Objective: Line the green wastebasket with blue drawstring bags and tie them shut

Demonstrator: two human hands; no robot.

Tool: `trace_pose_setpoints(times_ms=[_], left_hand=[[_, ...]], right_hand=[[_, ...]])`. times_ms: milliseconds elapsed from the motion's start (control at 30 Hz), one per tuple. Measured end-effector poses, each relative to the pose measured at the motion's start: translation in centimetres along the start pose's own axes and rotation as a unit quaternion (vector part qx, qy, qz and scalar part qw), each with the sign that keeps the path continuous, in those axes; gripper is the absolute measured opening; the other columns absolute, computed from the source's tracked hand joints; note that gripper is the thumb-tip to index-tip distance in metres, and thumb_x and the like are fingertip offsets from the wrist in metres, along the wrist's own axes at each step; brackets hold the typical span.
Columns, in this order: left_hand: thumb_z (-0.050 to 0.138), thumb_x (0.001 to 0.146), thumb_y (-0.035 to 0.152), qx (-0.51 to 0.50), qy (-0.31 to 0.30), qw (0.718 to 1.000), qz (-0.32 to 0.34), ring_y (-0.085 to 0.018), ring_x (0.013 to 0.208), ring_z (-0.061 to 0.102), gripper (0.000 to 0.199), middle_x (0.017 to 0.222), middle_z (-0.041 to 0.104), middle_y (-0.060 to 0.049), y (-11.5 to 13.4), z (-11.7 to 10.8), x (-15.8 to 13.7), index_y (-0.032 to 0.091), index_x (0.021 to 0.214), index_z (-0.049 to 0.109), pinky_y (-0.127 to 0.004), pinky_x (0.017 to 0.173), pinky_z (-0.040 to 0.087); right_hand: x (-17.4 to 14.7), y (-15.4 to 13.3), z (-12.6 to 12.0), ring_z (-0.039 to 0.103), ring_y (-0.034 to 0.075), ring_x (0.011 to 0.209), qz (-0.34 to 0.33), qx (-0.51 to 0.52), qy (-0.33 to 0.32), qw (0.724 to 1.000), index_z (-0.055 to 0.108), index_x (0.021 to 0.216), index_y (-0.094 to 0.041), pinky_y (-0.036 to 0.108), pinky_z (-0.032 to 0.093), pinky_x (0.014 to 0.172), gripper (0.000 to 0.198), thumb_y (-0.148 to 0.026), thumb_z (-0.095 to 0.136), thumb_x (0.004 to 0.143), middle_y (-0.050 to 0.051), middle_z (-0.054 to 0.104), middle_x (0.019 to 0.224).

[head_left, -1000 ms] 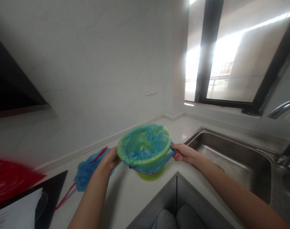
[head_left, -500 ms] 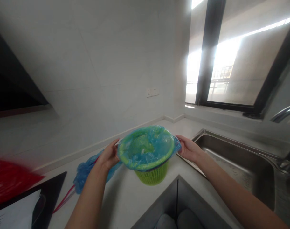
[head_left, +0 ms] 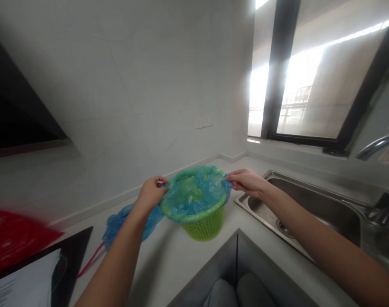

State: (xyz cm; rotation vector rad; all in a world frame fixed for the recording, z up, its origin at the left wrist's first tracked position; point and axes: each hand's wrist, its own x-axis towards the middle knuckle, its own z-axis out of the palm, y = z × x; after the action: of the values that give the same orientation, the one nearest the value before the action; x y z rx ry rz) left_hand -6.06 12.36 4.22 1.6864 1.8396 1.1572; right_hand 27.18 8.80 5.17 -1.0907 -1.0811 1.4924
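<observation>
Near the inner corner where the two front edges of the white countertop point(head_left: 175, 264) meet, I see a round, lime-green plastic basket point(head_left: 207, 226) with perforated sides, its mouth facing up; whether its base fully rests on the surface I cannot tell. A thin, translucent blue plastic liner point(head_left: 212, 200) sags inside it and folds over the rim. The left hand point(head_left: 152, 191) has thumb and fingers drawn close together on the film at the rim's left side. Across from it, the right hand point(head_left: 245, 181) pinches a gathered bit of the same film just outside the rim. The right forearm reaches over the near edge of the rectangular stainless-steel sink point(head_left: 306, 185), and a strip of countertop separates that edge from the basket. More white surface runs behind the basket to the back edge along the wall, and in front toward the left-hand front edge. Beyond the left forearm, which partly covers it, a crumpled blue plastic bag point(head_left: 120, 219) lies toward the back edge, its pink drawstring point(head_left: 92, 258) trailing to the right-hand edge of the flat black cooktop point(head_left: 76, 251). White printed paper point(head_left: 28, 281) lies on the cooktop, near a blurred red plastic bag point(head_left: 15, 238).
</observation>
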Motion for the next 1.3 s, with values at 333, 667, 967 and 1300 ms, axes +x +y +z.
trace_pose_setpoints(times_ms=[333,667,967,1300], left_hand=[[0.058,0.077,0.023,0.205,0.049,0.975,0.063,-0.024,0.076,0.061,0.016,0.081,0.069,-0.005,4.1,2.0,-2.5,0.024,0.088,0.07,-0.031,0.064,0.036],[0.066,0.06,0.027,-0.239,-0.004,0.966,-0.094,-0.015,0.045,0.047,0.028,0.056,0.052,0.002,2.5,1.2,-2.3,0.02,0.087,0.06,-0.026,0.046,0.036],[0.065,0.073,0.044,0.014,-0.005,1.0,-0.023,-0.026,0.068,0.067,0.03,0.077,0.071,-0.012,1.8,-2.6,-0.4,0.016,0.083,0.069,-0.029,0.053,0.045],[0.074,0.063,0.016,-0.233,-0.253,0.903,-0.257,-0.03,0.066,0.068,0.008,0.069,0.07,-0.011,1.4,2.0,4.0,0.017,0.069,0.069,-0.037,0.057,0.054]], right_hand=[[1.2,-0.4,2.9,0.057,0.005,0.042,-0.016,-0.005,0.074,0.997,0.063,0.07,-0.009,0.009,0.048,0.043,0.023,0.007,0.055,0.084,0.001,0.061,0.052],[2.9,-0.7,1.5,0.049,0.008,0.045,-0.102,-0.145,0.111,0.978,0.068,0.078,-0.012,0.018,0.039,0.041,0.014,-0.006,0.076,0.068,-0.002,0.058,0.053],[0.5,-0.3,-0.5,0.06,0.026,0.111,-0.208,-0.336,0.231,0.889,0.059,0.134,-0.015,0.036,0.047,0.098,0.061,-0.038,0.073,0.079,0.015,0.061,0.131],[-5.0,6.2,-1.6,0.066,0.013,0.069,0.004,0.019,0.034,0.999,0.069,0.086,-0.015,0.021,0.052,0.055,0.007,-0.02,0.065,0.081,0.008,0.07,0.093]])
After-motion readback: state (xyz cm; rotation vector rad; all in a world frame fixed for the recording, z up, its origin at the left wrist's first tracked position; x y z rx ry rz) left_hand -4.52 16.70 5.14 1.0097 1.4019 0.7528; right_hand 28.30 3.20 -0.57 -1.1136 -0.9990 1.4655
